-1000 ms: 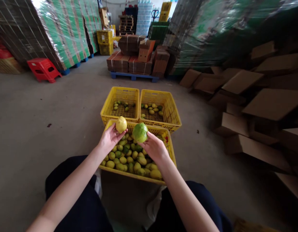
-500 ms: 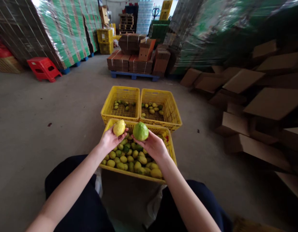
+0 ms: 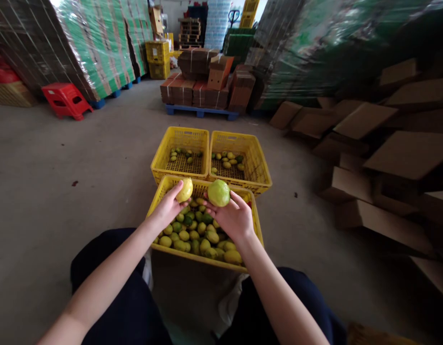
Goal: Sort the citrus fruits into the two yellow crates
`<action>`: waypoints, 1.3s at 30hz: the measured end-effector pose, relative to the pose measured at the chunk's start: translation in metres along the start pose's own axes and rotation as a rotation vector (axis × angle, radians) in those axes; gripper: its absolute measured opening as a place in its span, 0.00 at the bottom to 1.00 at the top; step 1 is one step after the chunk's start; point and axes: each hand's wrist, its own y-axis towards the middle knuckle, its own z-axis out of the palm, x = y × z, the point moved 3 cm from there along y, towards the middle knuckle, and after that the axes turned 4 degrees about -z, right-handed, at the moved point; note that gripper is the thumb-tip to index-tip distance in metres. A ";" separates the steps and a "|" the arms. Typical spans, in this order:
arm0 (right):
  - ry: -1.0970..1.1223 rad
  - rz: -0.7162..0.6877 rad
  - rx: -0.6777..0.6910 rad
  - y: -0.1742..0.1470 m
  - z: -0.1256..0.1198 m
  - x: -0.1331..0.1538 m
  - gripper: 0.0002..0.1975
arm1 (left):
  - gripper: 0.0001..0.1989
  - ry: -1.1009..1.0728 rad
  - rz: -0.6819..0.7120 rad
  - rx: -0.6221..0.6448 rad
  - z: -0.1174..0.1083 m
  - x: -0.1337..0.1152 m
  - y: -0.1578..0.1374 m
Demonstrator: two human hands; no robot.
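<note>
A yellow lemon (image 3: 186,189) is held in my left hand (image 3: 168,207), the thumb lying along its near side. In my right hand (image 3: 236,213) a larger green lemon (image 3: 219,193) rests on the fingers, palm turned up. Both hands hover over the near yellow crate (image 3: 207,261), which holds many green and yellow lemons (image 3: 193,235). Beyond it stand two more yellow crates side by side. The far left crate (image 3: 154,158) and the far right crate (image 3: 260,160) each have a few lemons on their slatted floors.
Behind the crates, bundled flat cardboard (image 3: 178,91) is stacked on a blue pallet (image 3: 200,112). A red stool (image 3: 67,99) stands at the left by wrapped pallets (image 3: 95,48). Open cardboard boxes (image 3: 354,182) lie heaped along the right. My knees flank the near crate.
Both hands have shifted slightly right. The left hand has turned its lemon, and its thumb now shows. In my right hand the green lemon has rolled to show a paler side.
</note>
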 end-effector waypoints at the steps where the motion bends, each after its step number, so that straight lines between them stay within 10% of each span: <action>1: 0.010 -0.013 -0.001 -0.001 0.001 0.000 0.14 | 0.11 0.023 0.015 -0.007 0.000 0.001 0.000; 7: -0.018 -0.084 0.001 -0.002 0.003 -0.001 0.16 | 0.15 0.068 -0.091 -0.036 0.004 0.002 -0.003; 15: -0.146 -0.122 0.106 -0.004 0.005 0.001 0.22 | 0.21 0.093 -0.005 0.483 0.020 -0.001 -0.018; 22: -0.250 -0.193 0.254 -0.010 0.011 0.001 0.15 | 0.21 0.363 0.082 0.580 0.021 0.003 -0.023; 28: -0.169 -0.094 0.076 -0.005 0.005 0.001 0.14 | 0.20 0.168 -0.028 0.356 0.014 0.004 -0.011; 34: 0.229 -0.142 -0.600 0.006 -0.029 0.010 0.12 | 0.21 0.100 -0.279 -0.190 -0.025 0.031 0.027; 39: 0.334 -0.179 -0.721 0.010 -0.038 0.015 0.10 | 0.19 0.201 -0.441 -0.158 -0.051 0.098 0.024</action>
